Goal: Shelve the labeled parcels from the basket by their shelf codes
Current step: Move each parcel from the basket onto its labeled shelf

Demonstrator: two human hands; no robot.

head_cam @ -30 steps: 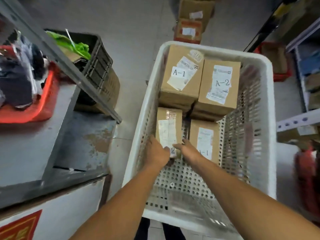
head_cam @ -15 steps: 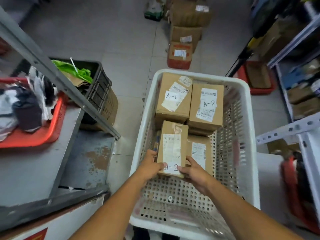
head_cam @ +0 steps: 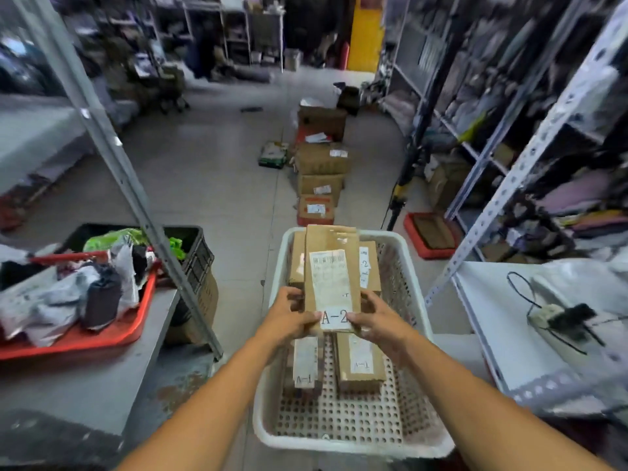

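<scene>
A narrow cardboard parcel labelled A-2 (head_cam: 331, 280) is lifted above the white perforated basket (head_cam: 353, 436). My left hand (head_cam: 289, 317) grips its near left edge and my right hand (head_cam: 377, 321) grips its near right edge. Below it, inside the basket, lie two parcels marked A-1 (head_cam: 306, 363) (head_cam: 361, 363). At the basket's far end another parcel marked with a 2 (head_cam: 368, 270) shows behind the lifted one, and a further box (head_cam: 296, 261) is partly hidden.
A grey metal shelf (head_cam: 102, 379) with a red tray (head_cam: 85, 338) of bagged items stands at left, its upright post (head_cam: 112, 154) slanting past a black crate (head_cam: 195, 253). A white shelf (head_cam: 530, 341) with cables is at right. Cardboard boxes (head_cam: 319, 185) line the aisle floor ahead.
Both hands have raised the A-2 parcel up out of the basket. The view has tilted up, so the aisle and far shelving now show.
</scene>
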